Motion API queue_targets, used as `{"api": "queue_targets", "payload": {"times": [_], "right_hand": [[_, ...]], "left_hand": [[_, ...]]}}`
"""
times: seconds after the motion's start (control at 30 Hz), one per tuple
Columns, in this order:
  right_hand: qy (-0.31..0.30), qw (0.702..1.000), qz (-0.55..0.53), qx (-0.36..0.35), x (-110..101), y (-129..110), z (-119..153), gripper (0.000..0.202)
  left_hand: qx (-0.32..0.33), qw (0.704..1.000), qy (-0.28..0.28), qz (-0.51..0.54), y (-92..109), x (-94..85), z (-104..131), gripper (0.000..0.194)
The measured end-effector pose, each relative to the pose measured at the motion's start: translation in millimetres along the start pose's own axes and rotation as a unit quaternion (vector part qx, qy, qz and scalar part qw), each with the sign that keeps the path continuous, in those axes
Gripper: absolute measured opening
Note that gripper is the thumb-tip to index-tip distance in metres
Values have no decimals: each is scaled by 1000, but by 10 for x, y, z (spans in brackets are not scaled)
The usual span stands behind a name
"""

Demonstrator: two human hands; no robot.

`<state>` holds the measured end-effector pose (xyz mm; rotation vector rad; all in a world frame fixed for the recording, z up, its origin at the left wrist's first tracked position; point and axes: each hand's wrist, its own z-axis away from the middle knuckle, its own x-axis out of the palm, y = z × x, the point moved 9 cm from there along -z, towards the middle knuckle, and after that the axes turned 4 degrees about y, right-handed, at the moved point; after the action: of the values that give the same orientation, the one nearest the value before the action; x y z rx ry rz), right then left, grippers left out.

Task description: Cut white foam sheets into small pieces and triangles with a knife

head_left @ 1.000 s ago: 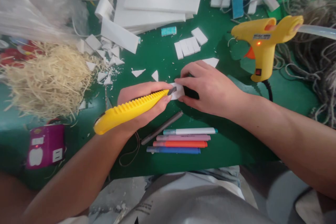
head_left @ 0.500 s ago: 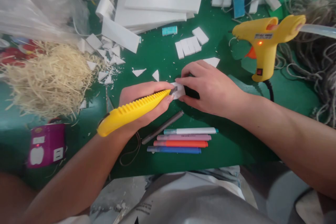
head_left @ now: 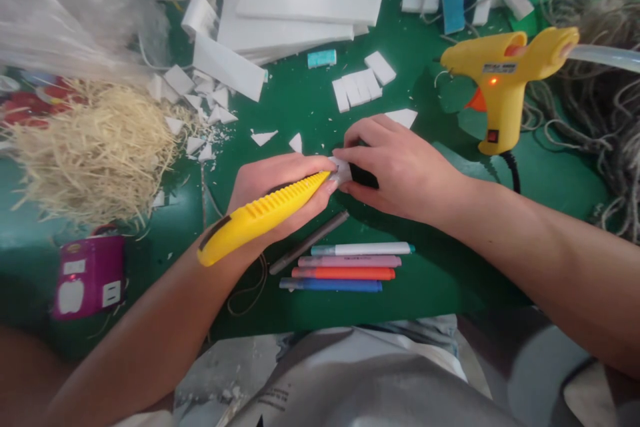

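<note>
My left hand (head_left: 283,193) is closed round a yellow utility knife (head_left: 265,217), its tip at a small white foam piece (head_left: 343,171). That piece is pinched between the thumb and fingers of my right hand (head_left: 400,163). The knife's handle points down to the left over my left wrist; its blade is mostly hidden at the foam. Just below my hands lie a dark grey pen (head_left: 309,243) and several colored markers (head_left: 345,273). Small white foam blocks (head_left: 357,89) and a triangular scrap (head_left: 296,143) rest above my hands.
A yellow glue gun (head_left: 505,80) stands at the right, near tangled grey cord (head_left: 600,100). Wood shavings (head_left: 100,153) and a purple box (head_left: 89,277) lie at the left. White foam sheets (head_left: 295,7) are stacked at the back of the green table (head_left: 425,293).
The knife has shifted right and tilted slightly steeper, its tip further into the foam piece. My left hand has moved a little to the right with it. My right hand has barely moved.
</note>
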<state>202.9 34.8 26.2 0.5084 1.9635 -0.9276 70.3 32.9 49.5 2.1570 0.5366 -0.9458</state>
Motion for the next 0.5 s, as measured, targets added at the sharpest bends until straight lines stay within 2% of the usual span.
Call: {"api": "queue_targets", "payload": {"times": [0.1,0.27,0.4,0.5], "right_hand": [[0,1000,-4,0,6,-2,2,23],[-11,1000,18,14,25,-3,-11,26],[-21,999,24,36,30,2,-19,23],[-18,999,19,43,22,3,-16,22]], "left_hand": [[-8,1000,-4,22,16,-10,-35,18],[-8,998,-51,27,33,23,-57,20],[40,999,-12,31,69,-27,-37,20],[55,998,-15,37,81,-14,-25,18]]}}
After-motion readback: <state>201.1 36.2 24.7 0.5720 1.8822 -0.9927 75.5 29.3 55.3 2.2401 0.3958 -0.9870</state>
